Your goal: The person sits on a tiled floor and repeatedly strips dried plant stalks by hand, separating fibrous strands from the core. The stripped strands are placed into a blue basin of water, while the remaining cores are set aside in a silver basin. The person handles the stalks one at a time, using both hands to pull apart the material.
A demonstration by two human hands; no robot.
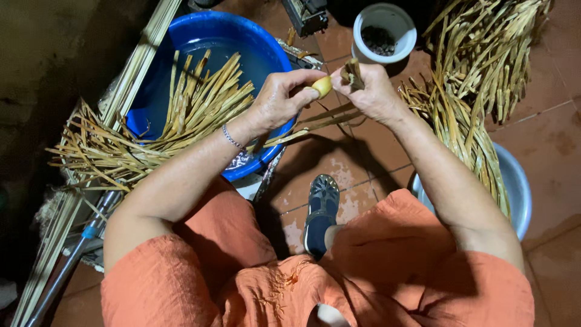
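Note:
My left hand (281, 100) grips a small yellowish tool (322, 86) with its fingers closed round it. My right hand (372, 91) pinches the end of a tan reed strip (353, 72), and long strips trail from it down to the left across the blue basin's rim. The two hands meet above the tiled floor, nearly touching. A thin bracelet (232, 138) circles my left wrist. Orange sleeves and trousers fill the bottom of the view.
A blue plastic basin (254, 45) holds a bundle of split reeds (181, 115). A second heap of reeds (472, 91) lies over a grey metal bowl (517, 188) at right. A white cup (384, 30) stands behind. My sandalled foot (321, 212) rests on the tiles.

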